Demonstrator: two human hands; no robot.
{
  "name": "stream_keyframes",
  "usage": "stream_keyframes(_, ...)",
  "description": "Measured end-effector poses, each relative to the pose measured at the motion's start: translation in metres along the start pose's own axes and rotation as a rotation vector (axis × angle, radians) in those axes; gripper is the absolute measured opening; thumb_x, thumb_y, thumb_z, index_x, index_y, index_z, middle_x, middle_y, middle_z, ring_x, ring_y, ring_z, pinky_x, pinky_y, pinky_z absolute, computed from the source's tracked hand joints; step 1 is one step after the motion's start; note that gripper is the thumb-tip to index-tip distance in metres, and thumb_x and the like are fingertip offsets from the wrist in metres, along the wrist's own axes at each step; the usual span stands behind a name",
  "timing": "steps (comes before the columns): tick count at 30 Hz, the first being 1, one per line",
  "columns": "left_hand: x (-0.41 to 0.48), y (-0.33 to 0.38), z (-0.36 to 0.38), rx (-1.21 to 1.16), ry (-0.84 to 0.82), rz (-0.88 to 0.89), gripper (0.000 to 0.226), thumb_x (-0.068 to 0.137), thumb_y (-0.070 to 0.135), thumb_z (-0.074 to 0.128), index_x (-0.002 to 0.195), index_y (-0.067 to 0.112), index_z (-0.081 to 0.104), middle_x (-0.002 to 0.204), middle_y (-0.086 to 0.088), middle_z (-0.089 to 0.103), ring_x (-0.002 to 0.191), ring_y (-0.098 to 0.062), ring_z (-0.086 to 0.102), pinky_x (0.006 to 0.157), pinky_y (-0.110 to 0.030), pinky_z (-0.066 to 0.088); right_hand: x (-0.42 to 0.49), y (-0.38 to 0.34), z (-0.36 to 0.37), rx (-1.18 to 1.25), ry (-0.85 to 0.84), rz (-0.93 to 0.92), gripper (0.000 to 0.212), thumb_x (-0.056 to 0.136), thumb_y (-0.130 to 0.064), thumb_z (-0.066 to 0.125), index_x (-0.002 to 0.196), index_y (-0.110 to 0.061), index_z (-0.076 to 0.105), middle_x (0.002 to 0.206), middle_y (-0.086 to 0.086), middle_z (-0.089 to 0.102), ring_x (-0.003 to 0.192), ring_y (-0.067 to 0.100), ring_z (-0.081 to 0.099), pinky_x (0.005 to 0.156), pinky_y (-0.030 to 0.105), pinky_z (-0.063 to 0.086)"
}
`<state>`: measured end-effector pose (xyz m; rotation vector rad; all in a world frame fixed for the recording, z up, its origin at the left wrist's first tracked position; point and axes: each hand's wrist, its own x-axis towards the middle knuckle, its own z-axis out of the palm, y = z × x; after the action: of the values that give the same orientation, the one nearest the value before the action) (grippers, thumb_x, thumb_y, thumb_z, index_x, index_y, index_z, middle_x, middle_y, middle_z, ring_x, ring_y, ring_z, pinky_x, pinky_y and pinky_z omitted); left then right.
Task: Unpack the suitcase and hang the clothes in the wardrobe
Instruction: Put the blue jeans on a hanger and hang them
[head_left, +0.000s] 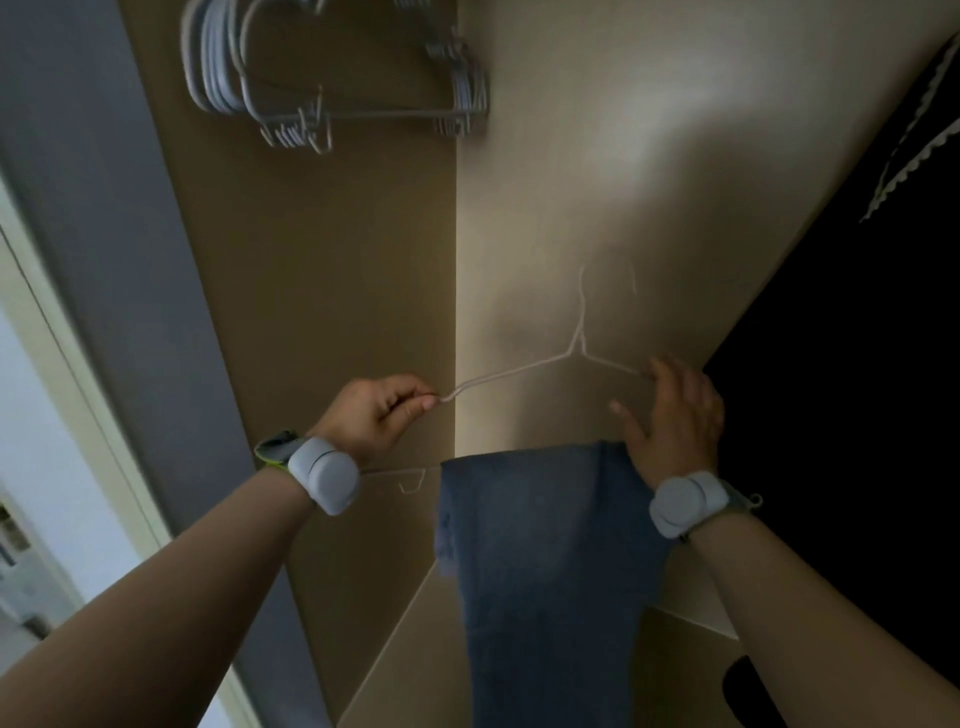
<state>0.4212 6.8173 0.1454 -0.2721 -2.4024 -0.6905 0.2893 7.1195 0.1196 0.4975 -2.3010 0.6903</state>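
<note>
A thin white wire hanger (519, 371) is held up inside the beige wardrobe (597, 182). Blue jeans (545, 561) are folded over its lower bar and hang straight down. My left hand (376, 415) pinches the hanger's left shoulder end between thumb and fingers. My right hand (670, 421) is at the right shoulder end, fingers mostly straight, thumb spread toward the jeans' top fold. The hook of the hanger points up against the back wall.
A bunch of several empty grey hangers (332, 83) hangs at the top left of the wardrobe. A dark garment with a white zigzag trim (857, 338) hangs on the right. The wardrobe's grey side and a pale door frame (78, 364) lie to the left.
</note>
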Motion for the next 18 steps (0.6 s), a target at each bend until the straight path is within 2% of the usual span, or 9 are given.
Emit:
stream_keyframes(1, 0.001, 0.003, 0.001, 0.016, -0.010, 0.022, 0.050, 0.083, 0.055, 0.040, 0.093, 0.016, 0.070, 0.072, 0.002, 0.066, 0.069, -0.012, 0.057, 0.061, -0.017, 0.042, 0.004, -0.001, -0.001, 0.014, -0.047, -0.064, 0.053, 0.085, -0.045, 0.054, 0.120, -0.006, 0.054, 0.120, 0.018, 0.056, 0.113, 0.038, 0.048, 0.101, 0.044, 0.027)
stream_keyframes(3, 0.003, 0.007, 0.003, 0.076, -0.013, 0.054, 0.051, 0.084, 0.053, 0.041, 0.093, 0.013, 0.072, 0.073, 0.007, 0.066, 0.065, -0.006, 0.058, 0.063, -0.017, 0.041, 0.011, -0.005, -0.007, 0.184, -0.159, -0.071, 0.045, 0.091, -0.046, 0.046, 0.100, -0.004, 0.061, 0.093, 0.013, 0.062, 0.091, 0.033, 0.057, 0.085, 0.042, 0.040)
stream_keyframes(5, 0.002, 0.003, 0.005, 0.205, 0.051, 0.081, 0.047, 0.085, 0.053, 0.045, 0.089, 0.015, 0.073, 0.075, 0.003, 0.069, 0.068, -0.018, 0.064, 0.072, -0.027, 0.042, 0.015, -0.008, -0.012, 0.396, -0.238, -0.013, 0.038, 0.094, -0.036, 0.051, 0.081, -0.001, 0.059, 0.070, 0.009, 0.057, 0.071, 0.025, 0.056, 0.066, 0.040, 0.045)
stream_keyframes(8, -0.004, -0.004, 0.014, 0.390, 0.317, -0.097, 0.033, 0.083, 0.042, 0.057, 0.091, 0.011, 0.067, 0.088, -0.012, 0.059, 0.082, -0.030, 0.055, 0.079, -0.038, 0.038, 0.016, -0.016, -0.013, 0.466, -0.211, 0.027, 0.038, 0.093, -0.033, 0.054, 0.074, -0.001, 0.060, 0.064, 0.007, 0.057, 0.064, 0.022, 0.052, 0.061, 0.038, 0.045)
stream_keyframes(9, -0.009, -0.004, 0.021, 0.379, 0.395, -0.206, 0.028, 0.082, 0.032, 0.063, 0.094, 0.007, 0.063, 0.096, -0.017, 0.054, 0.088, -0.033, 0.050, 0.081, -0.037, 0.036, 0.016, -0.020, -0.011, 0.458, -0.190, 0.036, 0.037, 0.093, -0.034, 0.055, 0.075, -0.002, 0.062, 0.067, 0.008, 0.059, 0.065, 0.023, 0.054, 0.061, 0.037, 0.045)
stream_keyframes(11, -0.021, 0.004, 0.039, 0.208, 0.429, -0.372, 0.024, 0.081, 0.018, 0.069, 0.096, 0.002, 0.057, 0.101, -0.017, 0.048, 0.093, -0.031, 0.046, 0.084, -0.033, 0.035, 0.017, -0.024, -0.013, 0.428, -0.128, 0.055, 0.034, 0.092, -0.033, 0.057, 0.078, -0.004, 0.065, 0.073, 0.011, 0.063, 0.069, 0.024, 0.056, 0.060, 0.032, 0.042)
stream_keyframes(13, -0.036, 0.005, 0.064, -0.043, 0.353, -0.484, 0.018, 0.086, 0.018, 0.064, 0.094, 0.005, 0.055, 0.093, -0.008, 0.051, 0.087, -0.023, 0.050, 0.077, -0.028, 0.038, 0.018, -0.025, -0.016, 0.410, -0.098, 0.065, 0.032, 0.092, -0.033, 0.057, 0.080, -0.004, 0.066, 0.075, 0.011, 0.064, 0.071, 0.024, 0.056, 0.059, 0.028, 0.040)
stream_keyframes(15, -0.046, 0.009, 0.087, -0.300, 0.159, -0.600, 0.020, 0.092, 0.026, 0.056, 0.101, 0.008, 0.057, 0.091, -0.002, 0.058, 0.085, -0.020, 0.056, 0.073, -0.026, 0.042, 0.017, -0.024, -0.020, 0.408, -0.074, 0.062, 0.032, 0.092, -0.033, 0.057, 0.082, -0.005, 0.067, 0.076, 0.010, 0.064, 0.072, 0.025, 0.057, 0.060, 0.030, 0.043)
stream_keyframes(18, -0.054, 0.009, 0.113, -0.461, -0.092, -0.677, 0.027, 0.097, 0.027, 0.048, 0.102, 0.002, 0.058, 0.089, -0.005, 0.059, 0.082, -0.016, 0.056, 0.070, -0.018, 0.045, 0.017, -0.024, -0.025, 0.392, -0.025, 0.094, 0.033, 0.092, -0.035, 0.058, 0.085, -0.005, 0.068, 0.077, 0.007, 0.064, 0.073, 0.024, 0.058, 0.064, 0.033, 0.047)
